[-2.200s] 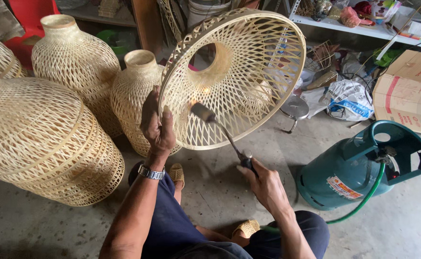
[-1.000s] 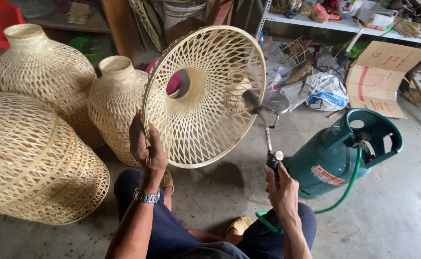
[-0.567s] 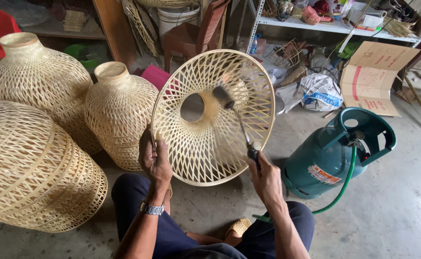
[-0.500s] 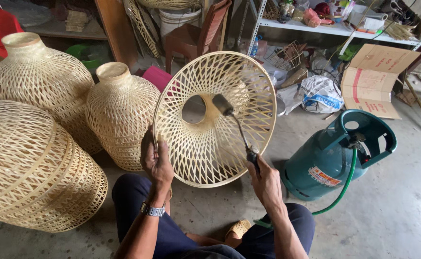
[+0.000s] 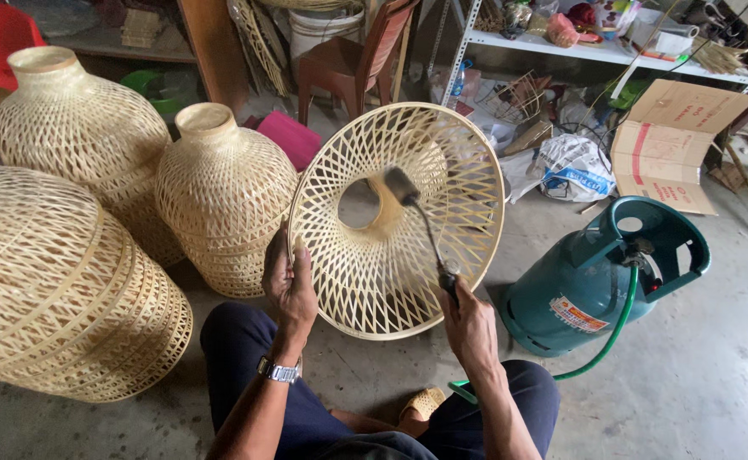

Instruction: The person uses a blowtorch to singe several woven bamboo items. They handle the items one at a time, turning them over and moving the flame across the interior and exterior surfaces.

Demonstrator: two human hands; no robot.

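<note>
While the left hand [image 5: 289, 285] clasps the rim of the round, open-weave bamboo lampshade [image 5: 397, 221] held upright over the knees, the right hand [image 5: 468, 324] is closed around the handle of a thin metal gas torch [image 5: 421, 223] aimed into its hollow. Three bulbous woven bamboo lanterns [image 5: 221, 192] crowd the left; a teal gas cylinder [image 5: 600, 277] with green hose [image 5: 608, 336] lies close on the right.

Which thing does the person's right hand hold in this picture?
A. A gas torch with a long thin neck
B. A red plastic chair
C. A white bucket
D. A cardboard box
A: the right hand grips the handle of the gas torch, whose head points into the woven bamboo shade that the left hand steadies.
</note>
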